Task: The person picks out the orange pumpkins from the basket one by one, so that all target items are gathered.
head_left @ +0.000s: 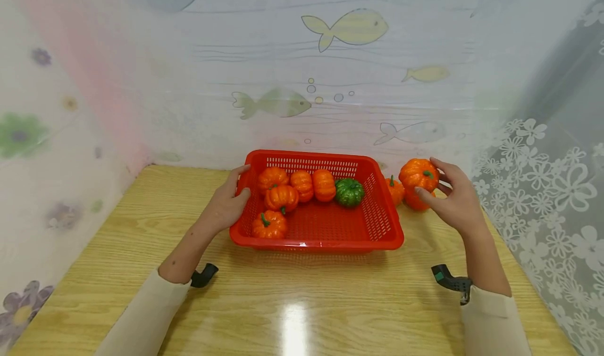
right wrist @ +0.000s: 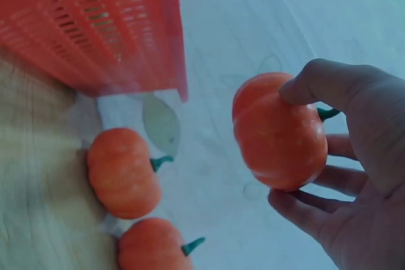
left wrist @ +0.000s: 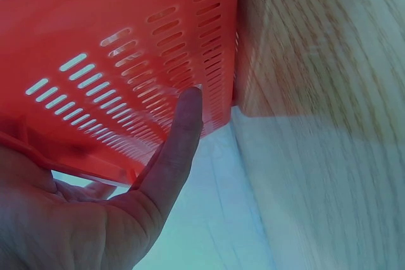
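My left hand (head_left: 228, 201) holds the left rim of a red plastic basket (head_left: 311, 244). In the left wrist view one finger (left wrist: 180, 137) lies along the slotted outer wall. Off the basket's right side, my right hand (head_left: 455, 198) grips a small orange pumpkin (head_left: 417, 173) with a green stem. The right wrist view shows this pumpkin (right wrist: 278, 134) between thumb and fingers, raised over the table. Two more orange pumpkins (right wrist: 123, 172) stand below it, beside the basket. Inside the basket are several orange pumpkins (head_left: 270, 225) and a dark green one (head_left: 349, 193).
The wooden table (head_left: 255, 303) meets a pale curtain (head_left: 198, 125) printed with fish, close behind the basket. A lace-patterned sheet (head_left: 557, 198) hangs along the right side. Black wrist mounts (head_left: 450, 280) project from both forearms.
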Available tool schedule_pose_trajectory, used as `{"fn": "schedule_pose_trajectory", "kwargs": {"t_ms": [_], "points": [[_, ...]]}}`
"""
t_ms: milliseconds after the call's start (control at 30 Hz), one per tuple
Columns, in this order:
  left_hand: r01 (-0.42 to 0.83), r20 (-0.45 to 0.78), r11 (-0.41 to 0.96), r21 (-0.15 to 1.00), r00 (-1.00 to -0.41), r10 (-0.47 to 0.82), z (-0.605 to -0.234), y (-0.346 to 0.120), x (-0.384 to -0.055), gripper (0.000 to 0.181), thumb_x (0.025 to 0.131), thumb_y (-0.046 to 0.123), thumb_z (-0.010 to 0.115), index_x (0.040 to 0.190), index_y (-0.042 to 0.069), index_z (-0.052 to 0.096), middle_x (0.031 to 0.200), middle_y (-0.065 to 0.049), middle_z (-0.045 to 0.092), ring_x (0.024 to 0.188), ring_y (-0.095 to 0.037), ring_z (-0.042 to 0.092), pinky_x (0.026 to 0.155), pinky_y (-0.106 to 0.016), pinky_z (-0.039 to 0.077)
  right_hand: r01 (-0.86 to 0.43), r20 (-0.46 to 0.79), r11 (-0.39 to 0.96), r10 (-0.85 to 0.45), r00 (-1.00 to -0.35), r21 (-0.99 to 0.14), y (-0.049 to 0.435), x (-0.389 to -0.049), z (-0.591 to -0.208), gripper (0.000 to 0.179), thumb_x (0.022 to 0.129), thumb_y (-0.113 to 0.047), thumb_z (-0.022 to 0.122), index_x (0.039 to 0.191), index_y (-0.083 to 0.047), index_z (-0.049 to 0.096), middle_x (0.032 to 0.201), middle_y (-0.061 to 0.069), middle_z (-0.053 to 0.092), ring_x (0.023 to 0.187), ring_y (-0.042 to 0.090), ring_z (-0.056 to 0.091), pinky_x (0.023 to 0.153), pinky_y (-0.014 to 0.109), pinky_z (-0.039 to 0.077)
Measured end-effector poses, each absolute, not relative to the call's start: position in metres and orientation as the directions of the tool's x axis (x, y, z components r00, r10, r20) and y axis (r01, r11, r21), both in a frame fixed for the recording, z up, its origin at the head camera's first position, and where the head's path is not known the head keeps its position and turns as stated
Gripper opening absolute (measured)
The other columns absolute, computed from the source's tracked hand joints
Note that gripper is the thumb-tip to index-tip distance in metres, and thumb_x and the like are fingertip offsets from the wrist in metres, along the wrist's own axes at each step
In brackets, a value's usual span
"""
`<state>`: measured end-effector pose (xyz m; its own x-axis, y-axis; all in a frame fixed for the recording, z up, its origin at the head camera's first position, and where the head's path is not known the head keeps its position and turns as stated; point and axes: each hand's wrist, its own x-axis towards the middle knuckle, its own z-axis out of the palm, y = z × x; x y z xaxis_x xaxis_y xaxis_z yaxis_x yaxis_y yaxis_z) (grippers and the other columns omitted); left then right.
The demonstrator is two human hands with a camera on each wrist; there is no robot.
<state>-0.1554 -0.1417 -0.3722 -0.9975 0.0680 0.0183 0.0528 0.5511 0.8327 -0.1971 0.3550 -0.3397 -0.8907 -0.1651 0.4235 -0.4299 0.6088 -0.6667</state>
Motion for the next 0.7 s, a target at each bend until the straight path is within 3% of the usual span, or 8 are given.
{"fn": "schedule_pose_trajectory", "kwargs": {"t_ms": [233,400,567,700], "points": [[0.054,0.021,0.557,0.829,-0.998,0.064,-0.374,-0.142,-0.156,0.062,0.112,0.02,0.042,0.17,0.017,0.02,0.158,-0.024,0.046,0.133,-0.041,0.059,0.102,-0.058,0.056,-0.343,0.384,0.64,-0.081,-0.92,-0.688,0.37,-0.203,-0.348,0.075,0.097,-0.015,0.078,0.161,-0.002,0.042,0.16,0.023,0.045,0.135,0.05,0.051,0.101,0.008,0.045],[0.049,0.019,0.554,0.831,-0.998,0.06,-0.374,-0.141,-0.157,0.061,0.112,0.019,0.042,0.169,0.017,0.021,0.157,-0.024,0.047,0.132,-0.041,0.061,0.1,-0.057,0.057,-0.289,0.368,0.666,-0.023,-0.929,-0.688,0.38,-0.207,-0.356,0.074,0.099,-0.02,0.075,0.162,-0.002,0.04,0.162,0.022,0.043,0.138,0.052,0.05,0.111,0.027,0.049],[0.046,0.015,0.553,0.832,-0.998,0.06,-0.374,-0.141,-0.157,0.061,0.112,0.019,0.042,0.169,0.017,0.021,0.156,-0.024,0.048,0.13,-0.041,0.062,0.099,-0.056,0.058,-0.256,0.375,0.684,0.028,-0.926,-0.683,0.388,-0.211,-0.365,0.073,0.098,-0.021,0.075,0.16,0.001,0.042,0.156,0.029,0.041,0.134,0.053,0.051,0.112,0.045,0.05],[0.05,0.017,0.552,0.832,-0.998,0.064,-0.374,-0.142,-0.157,0.061,0.112,0.019,0.042,0.169,0.017,0.02,0.156,-0.024,0.048,0.131,-0.041,0.061,0.099,-0.056,0.058,-0.222,0.369,0.686,0.073,-0.927,-0.693,0.394,-0.215,-0.372,0.074,0.099,-0.02,0.074,0.161,0.002,0.041,0.151,0.032,0.037,0.133,0.053,0.048,0.112,0.048,0.049]]}}
